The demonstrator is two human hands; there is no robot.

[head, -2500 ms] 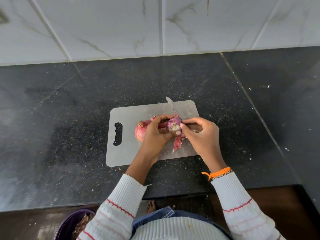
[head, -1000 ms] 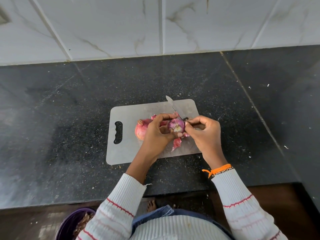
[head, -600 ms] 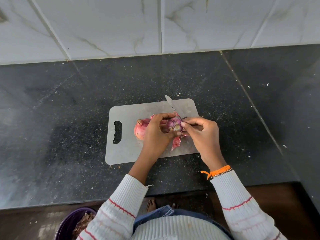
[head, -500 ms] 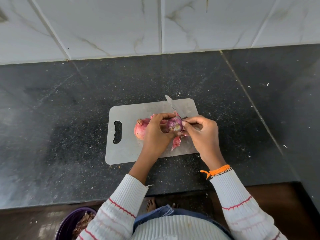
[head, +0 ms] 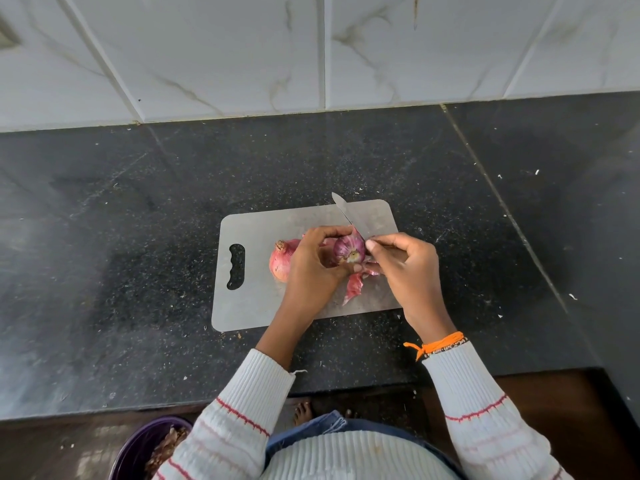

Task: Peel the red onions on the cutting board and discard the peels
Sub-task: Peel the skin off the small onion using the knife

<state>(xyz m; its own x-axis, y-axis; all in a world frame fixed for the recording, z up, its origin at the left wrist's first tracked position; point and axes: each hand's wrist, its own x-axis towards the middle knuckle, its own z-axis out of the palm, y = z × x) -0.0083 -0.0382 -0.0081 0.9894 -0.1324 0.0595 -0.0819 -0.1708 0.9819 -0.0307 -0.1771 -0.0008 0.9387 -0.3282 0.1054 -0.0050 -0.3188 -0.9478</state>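
Black counter (head: 138, 271) is carrying the cutting board (head: 256, 296), second onion (head: 281, 259) sitting on it. Left hand (head: 313, 268) is curling its fingers around the half-peeled onion (head: 349, 250) above the board, right hand (head: 407, 268) is clenching the knife (head: 348, 214) and pinching the peel (head: 354, 287).

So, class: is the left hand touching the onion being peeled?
Touching. The head view shows the left hand with fingers curled round the onion above the cutting board.
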